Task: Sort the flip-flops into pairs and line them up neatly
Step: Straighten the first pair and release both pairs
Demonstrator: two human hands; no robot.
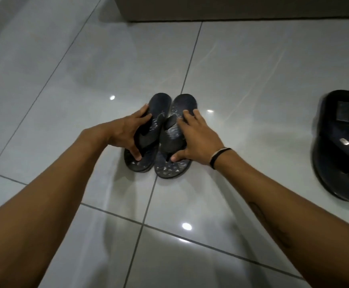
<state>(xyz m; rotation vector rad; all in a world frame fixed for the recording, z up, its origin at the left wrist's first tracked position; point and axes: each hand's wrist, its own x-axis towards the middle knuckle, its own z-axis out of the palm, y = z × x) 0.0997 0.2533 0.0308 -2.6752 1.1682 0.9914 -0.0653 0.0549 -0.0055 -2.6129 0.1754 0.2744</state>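
Floor (pixel 252 80): glossy pale tiles with dark grout lines; everything lies on it.
Count: three dark flip-flops in view, two patterned ones together and one plain one apart; two hands.
Lone flip-flop (pixel 340 146): largest in view, well to the right of the right hand's fingers, at the frame edge; long axis runs near-to-far, strap up. Whether another lies beyond the edge cannot be told.
Left patterned flip-flop (pixel 156 119): under the left hand's fingers; long axis near-to-far, tilted slightly rightward at the far end.
Right patterned flip-flop (pixel 183 104): under the right hand's fingers; same near-to-far axis, touching its partner along the inner edge.
Left hand (pixel 128 132): fingers spread wide over the sandal, thumb pressed on the near end, fingertips at the outer edge and strap; gripping loosely.
Right hand (pixel 196 140): fingers splayed flat on the footbed, thumb by the strap's near end; resting on it, not closed around it.
Wristband (pixel 219 157): dark, on the right wrist.
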